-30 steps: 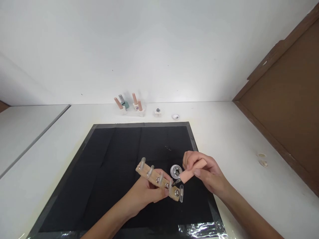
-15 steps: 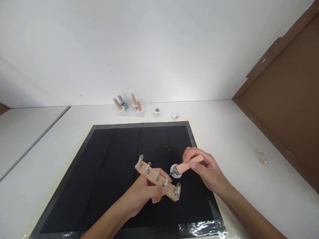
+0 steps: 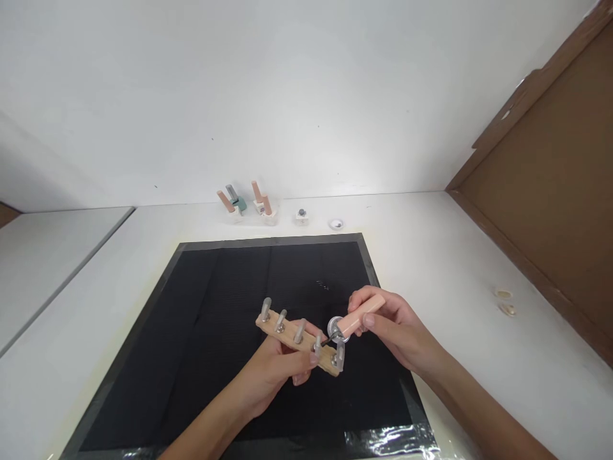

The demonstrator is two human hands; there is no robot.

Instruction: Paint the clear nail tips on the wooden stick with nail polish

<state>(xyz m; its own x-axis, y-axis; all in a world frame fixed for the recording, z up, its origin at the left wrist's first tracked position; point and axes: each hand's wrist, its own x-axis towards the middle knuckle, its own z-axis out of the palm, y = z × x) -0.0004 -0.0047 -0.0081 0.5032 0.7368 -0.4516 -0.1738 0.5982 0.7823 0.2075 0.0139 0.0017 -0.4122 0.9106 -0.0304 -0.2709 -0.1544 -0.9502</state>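
Note:
My left hand grips a wooden bar from below and holds it over the black mat. Several metal pegs stand up from the bar. My right hand is closed on a screwdriver with a pink handle. Its dark tip points at the bar's right end, near the last two pegs. A small round metal dish with tiny parts lies on the mat just behind the tip, partly hidden by the tool.
At the back of the white table stand holders with pink and grey tools, a small white block and another little dish. Two pale rings lie at the right. A brown board leans at the right edge.
My right hand has lowered and tilted the screwdriver, bringing its tip down to the right end of the bar. My left hand has levelled the bar and shifted it slightly left.

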